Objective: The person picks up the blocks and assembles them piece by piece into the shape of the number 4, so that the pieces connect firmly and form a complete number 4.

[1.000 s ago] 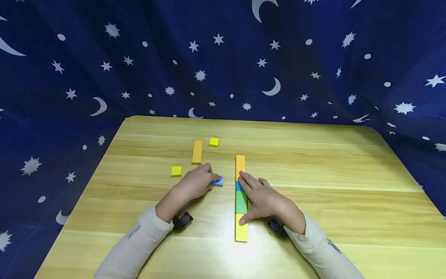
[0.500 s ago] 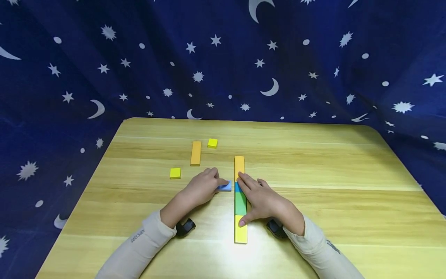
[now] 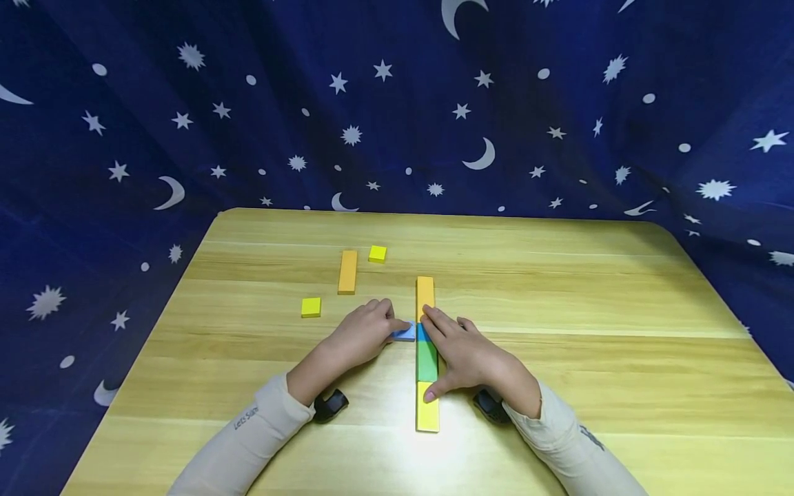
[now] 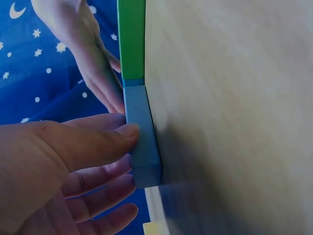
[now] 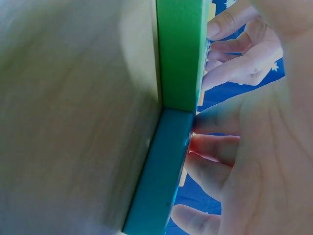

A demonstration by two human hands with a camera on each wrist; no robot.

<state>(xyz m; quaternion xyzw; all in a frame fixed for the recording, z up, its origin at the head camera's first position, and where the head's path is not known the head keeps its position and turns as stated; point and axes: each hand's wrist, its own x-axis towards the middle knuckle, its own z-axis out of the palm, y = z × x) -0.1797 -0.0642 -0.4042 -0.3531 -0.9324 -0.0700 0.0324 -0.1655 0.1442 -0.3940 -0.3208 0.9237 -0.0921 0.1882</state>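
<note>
While the left hand (image 3: 362,332) pinches the light-blue block (image 3: 406,334) between thumb and fingers, that block lies on the desk (image 3: 558,289), long axis crosswise to the row of blocks (image 3: 426,365). Left hand nearer. Block's right end touching or just beside the darker blue block (image 3: 423,333); cannot tell which. Right hand (image 3: 466,351), fingers extended, rests along the row, thumb on the yellow block (image 3: 428,415).

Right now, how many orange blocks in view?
2. One loose orange block lies beyond the left hand; another orange block forms the far end of the row, partly covered by the right hand. Hands could hide more.
</note>
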